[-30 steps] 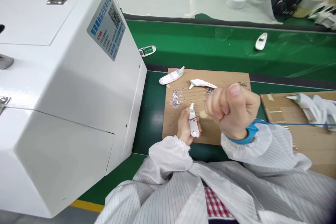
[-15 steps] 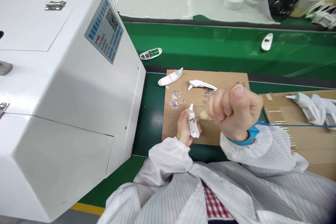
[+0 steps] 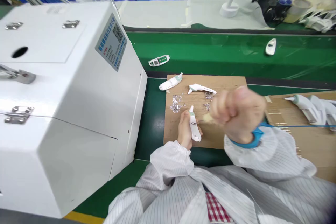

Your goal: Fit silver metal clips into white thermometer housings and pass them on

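My left hand (image 3: 184,133) grips a white ear thermometer (image 3: 195,129) with a pale green tip, standing it up on the brown cardboard sheet (image 3: 174,129). My right hand (image 3: 237,113), blurred by motion, is a fist just right of it. A small pale-handled tool (image 3: 207,118) sticks out of that fist, its thin tip reaching the thermometer's face. Two more white thermometer housings (image 3: 170,82) (image 3: 201,89) lie on the cardboard, further from my hands. Shiny metal scraps (image 3: 175,104) are scattered near my left hand. A blue wrist strap (image 3: 256,139) circles my right wrist.
A large white machine (image 3: 65,77) fills the left side, beside the cardboard. Beyond lies a green belt (image 3: 210,49) with a circuit board (image 3: 159,60) and a white housing (image 3: 271,46). Another cardboard sheet (image 3: 309,140) holding white devices stands right.
The whole view has tilted, so the scene sits lower in the picture. My right fist has become blurred and shifted slightly right. The left hand still holds the thermometer.
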The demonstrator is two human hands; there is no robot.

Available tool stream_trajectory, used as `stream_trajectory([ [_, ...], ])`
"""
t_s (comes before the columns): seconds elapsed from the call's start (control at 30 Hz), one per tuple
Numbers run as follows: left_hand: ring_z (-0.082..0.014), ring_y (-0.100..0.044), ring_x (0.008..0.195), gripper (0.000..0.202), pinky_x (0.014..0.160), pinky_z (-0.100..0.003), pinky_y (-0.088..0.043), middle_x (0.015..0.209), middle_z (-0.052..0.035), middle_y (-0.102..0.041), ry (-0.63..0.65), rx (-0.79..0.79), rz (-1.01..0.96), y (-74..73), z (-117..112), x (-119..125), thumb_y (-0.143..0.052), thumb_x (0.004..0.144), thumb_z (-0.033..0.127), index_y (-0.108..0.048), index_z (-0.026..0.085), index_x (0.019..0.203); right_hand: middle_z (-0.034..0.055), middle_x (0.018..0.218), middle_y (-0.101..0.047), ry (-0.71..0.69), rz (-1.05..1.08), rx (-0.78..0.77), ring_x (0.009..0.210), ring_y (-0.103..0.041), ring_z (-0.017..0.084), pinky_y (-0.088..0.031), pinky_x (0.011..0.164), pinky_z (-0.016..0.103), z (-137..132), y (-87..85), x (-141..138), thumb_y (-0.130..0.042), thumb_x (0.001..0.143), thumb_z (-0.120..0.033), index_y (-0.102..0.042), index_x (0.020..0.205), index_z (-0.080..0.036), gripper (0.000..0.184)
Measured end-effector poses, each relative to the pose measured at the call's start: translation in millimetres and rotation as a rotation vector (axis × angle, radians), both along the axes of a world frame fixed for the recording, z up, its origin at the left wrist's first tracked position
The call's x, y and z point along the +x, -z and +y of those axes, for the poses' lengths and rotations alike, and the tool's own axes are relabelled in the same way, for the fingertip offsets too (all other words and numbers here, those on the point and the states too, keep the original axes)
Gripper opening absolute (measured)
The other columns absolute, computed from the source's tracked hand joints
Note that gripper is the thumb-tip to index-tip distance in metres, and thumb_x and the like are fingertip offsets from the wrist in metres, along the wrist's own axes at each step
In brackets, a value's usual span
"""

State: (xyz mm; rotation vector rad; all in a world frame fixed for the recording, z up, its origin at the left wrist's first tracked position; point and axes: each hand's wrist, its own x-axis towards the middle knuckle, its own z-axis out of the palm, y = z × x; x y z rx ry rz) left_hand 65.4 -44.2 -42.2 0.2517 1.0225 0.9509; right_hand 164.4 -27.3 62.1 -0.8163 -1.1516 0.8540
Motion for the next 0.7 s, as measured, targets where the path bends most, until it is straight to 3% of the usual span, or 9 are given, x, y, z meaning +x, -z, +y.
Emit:
stream_trajectory([
  [0.1, -0.0167, -0.065, 0.066, 0.036, 0.059, -0.025, -0.050, 0.074, -0.0007, -0.067, -0.156, 0.225, 0.080, -15.2, 7, 0, -0.050, 0.093, 0.047, -0.050, 0.024, 0.120, -0.0064, 0.043, -0.038, 0.174, -0.164, -0.156, 0.034, -0.034, 0.008, -0.024, 0.033, 0.024, 2, -3.6, 26, -0.063, 0.088, -0.038, -0.051, 0.060, -0.023, 0.034],
  [0.2, -0.0189, -0.065, 0.098, 0.035, 0.083, -0.027, -0.049, 0.094, -0.0041, -0.071, -0.270, 0.434, 0.160, -34.5, 20, 18, -0.045, 0.097, 0.044, -0.051, 0.026, 0.127, -0.0050, 0.050, -0.051, -0.057, -0.477, -0.529, 0.039, -0.043, 0.008, -0.027, 0.036, 0.022, -1, 14.7, 41, -0.066, 0.083, -0.046, -0.064, 0.082, -0.020, 0.026],
  [0.27, -0.0215, -0.062, 0.108, 0.035, 0.089, -0.031, -0.047, 0.104, -0.0059, -0.070, -0.163, 0.523, 0.170, -44.9, 33, 31, -0.043, 0.097, 0.044, -0.053, 0.026, 0.125, -0.0051, 0.052, -0.051, -0.275, -0.441, -0.698, 0.039, -0.040, 0.008, -0.026, 0.037, 0.022, -2, 31.5, 47, -0.061, 0.082, -0.054, -0.059, 0.077, -0.019, 0.036],
  [0.33, -0.0245, -0.056, 0.118, 0.030, 0.098, -0.035, -0.043, 0.115, -0.0078, -0.067, 0.046, 0.635, 0.268, -50.9, 57, 38, -0.047, 0.096, 0.041, -0.057, 0.025, 0.118, -0.0057, 0.052, -0.048, -0.261, -0.360, -0.753, 0.038, -0.036, 0.007, -0.026, 0.038, 0.022, -3, 44.9, 60, -0.057, 0.081, -0.059, -0.050, 0.072, -0.020, 0.041],
  [0.4, -0.0258, -0.045, 0.131, 0.024, 0.110, -0.040, -0.031, 0.130, -0.0085, -0.060, 0.215, 0.804, 0.534, -51.8, 97, 33, -0.053, 0.093, 0.033, -0.060, 0.024, 0.113, -0.0037, 0.056, -0.051, -0.021, -0.494, -0.747, 0.043, -0.041, 0.009, -0.029, 0.043, 0.024, -5, 52.5, 90, -0.055, 0.082, -0.058, -0.048, 0.071, -0.021, 0.039],
  [0.47, -0.0287, -0.037, 0.135, 0.032, 0.116, -0.043, -0.020, 0.136, -0.0130, -0.052, 0.209, 0.925, 0.956, -47.9, 149, 18, -0.060, 0.086, 0.020, -0.057, 0.018, 0.118, 0.0008, 0.062, -0.057, 0.295, -0.888, -0.772, 0.053, -0.050, 0.014, -0.033, 0.051, 0.026, -15, 56.2, 132, -0.054, 0.085, -0.051, -0.052, 0.072, -0.020, 0.034],
  [0.53, -0.0335, -0.027, 0.139, 0.050, 0.116, -0.046, -0.015, 0.144, -0.0175, -0.040, 0.174, 0.901, 1.349, -41.6, 201, -1, -0.058, 0.083, 0.013, -0.048, 0.012, 0.131, 0.0063, 0.070, -0.063, 0.559, -1.269, -0.864, 0.063, -0.057, 0.019, -0.035, 0.057, 0.029, -32, 60.4, 175, -0.050, 0.090, -0.046, -0.060, 0.077, -0.019, 0.031],
  [0.6, -0.0410, -0.018, 0.141, 0.059, 0.114, -0.052, -0.012, 0.147, -0.0188, -0.032, 0.193, 0.877, 1.398, -35.1, 242, -22, -0.056, 0.081, 0.008, -0.041, 0.010, 0.138, 0.0127, 0.077, -0.066, 0.712, -1.373, -0.957, 0.067, -0.060, 0.023, -0.035, 0.060, 0.032, -50, 67.7, 211, -0.049, 0.091, -0.043, -0.065, 0.085, -0.017, 0.031],
  [0.7, -0.0413, -0.029, 0.135, 0.053, 0.109, -0.054, -0.019, 0.127, -0.0130, -0.049, 0.444, 0.884, 1.425, -27.8, 270, -46, -0.052, 0.078, 0.002, -0.052, 0.019, 0.129, 0.0205, 0.092, -0.066, 0.862, -1.352, -1.024, 0.074, -0.062, 0.027, -0.037, 0.062, 0.035, -69, 83.5, 241, -0.050, 0.092, -0.042, -0.067, 0.093, -0.015, 0.032],
])
